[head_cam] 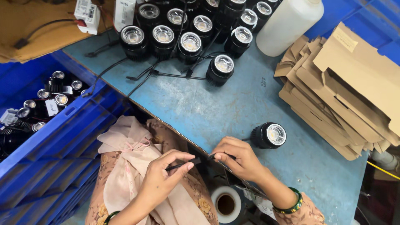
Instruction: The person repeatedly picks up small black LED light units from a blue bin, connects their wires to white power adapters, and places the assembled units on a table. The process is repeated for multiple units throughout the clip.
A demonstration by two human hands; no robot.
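Black cable (pixel 196 160) is what I'm pinching — left hand (pixel 160 179) and right hand (pixel 239 158) each gripping an end — beside the lone spotlight (pixel 270 135) on the blue table (pixel 200 108).

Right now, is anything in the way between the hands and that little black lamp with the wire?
Nothing visible. The left hand and right hand both pinch the thin black wire, which leads to the black lamp lying beside the right hand on bare blue table.
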